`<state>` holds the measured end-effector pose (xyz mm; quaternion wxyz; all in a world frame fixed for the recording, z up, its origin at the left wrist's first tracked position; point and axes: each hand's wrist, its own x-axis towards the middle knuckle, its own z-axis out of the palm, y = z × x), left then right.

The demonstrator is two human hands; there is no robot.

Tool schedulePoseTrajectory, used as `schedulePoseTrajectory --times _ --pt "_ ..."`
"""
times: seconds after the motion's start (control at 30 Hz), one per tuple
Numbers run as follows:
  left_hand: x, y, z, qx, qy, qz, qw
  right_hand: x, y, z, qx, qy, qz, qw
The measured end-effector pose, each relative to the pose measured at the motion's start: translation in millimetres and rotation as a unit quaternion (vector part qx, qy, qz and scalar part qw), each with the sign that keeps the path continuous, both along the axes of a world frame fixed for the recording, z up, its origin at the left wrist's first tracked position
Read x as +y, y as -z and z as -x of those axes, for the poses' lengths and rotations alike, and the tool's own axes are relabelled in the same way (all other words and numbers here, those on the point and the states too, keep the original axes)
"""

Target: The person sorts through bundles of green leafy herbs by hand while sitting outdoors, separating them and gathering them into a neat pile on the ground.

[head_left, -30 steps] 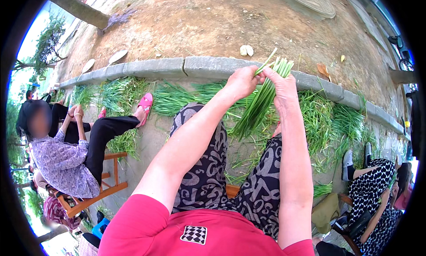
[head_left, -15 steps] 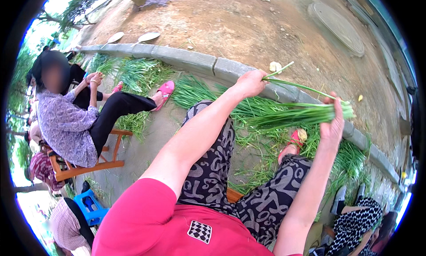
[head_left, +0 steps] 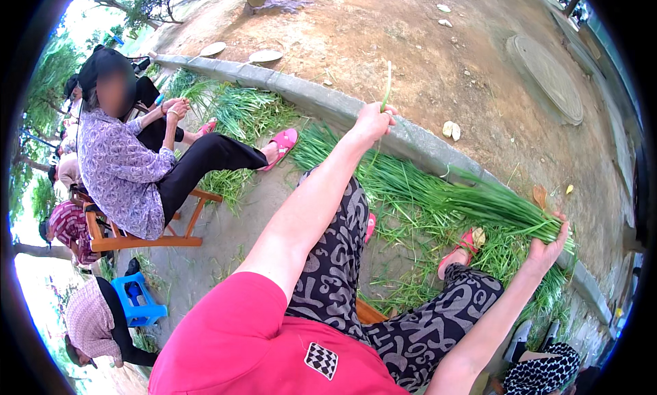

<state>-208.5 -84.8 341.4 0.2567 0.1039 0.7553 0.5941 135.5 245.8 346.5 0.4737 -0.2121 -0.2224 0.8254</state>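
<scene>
My left hand point(head_left: 374, 124) is raised above the kerb side, fingers closed on a single long green stalk point(head_left: 388, 80) whose upper end points away from me; its lower part hangs below the hand. Stretched out to the right, my right hand point(head_left: 549, 247) grips the pale cut ends of a bunch of long green stalks point(head_left: 499, 207), which look like garlic scapes or chives. The bunch's tips fan leftward over a long pile of the same green stalks point(head_left: 404, 172) lying along the kerb. Loose trimmings point(head_left: 404, 275) are scattered between my feet.
A stone kerb point(head_left: 308, 94) curves across the front, with bare earth beyond. At left, a person point(head_left: 126, 162) sits on a wooden chair point(head_left: 147, 241) handling greens. A blue plastic stool point(head_left: 140, 299) stands behind. Another person's patterned clothing point(head_left: 544, 367) shows at lower right.
My hands have moved apart: the left one now holds a single stalk upright, away from the bunch. My right hand has carried the bunch rightward and lower, over the pile.
</scene>
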Motion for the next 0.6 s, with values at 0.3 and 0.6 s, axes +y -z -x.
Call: schedulePoseTrajectory --times 0.3,0.6 --pt "53.4 -1.7 -60.9 0.077 0.235 0.054 0.967 -106.9 -41.9 87.5 -0.170 -0.174 -0.122 0.962" --pt "81.7 8.0 -98.5 0.238 0.330 0.127 0.904 -136.0 -22.1 121.3 -0.186 -0.255 -0.148 0.937"
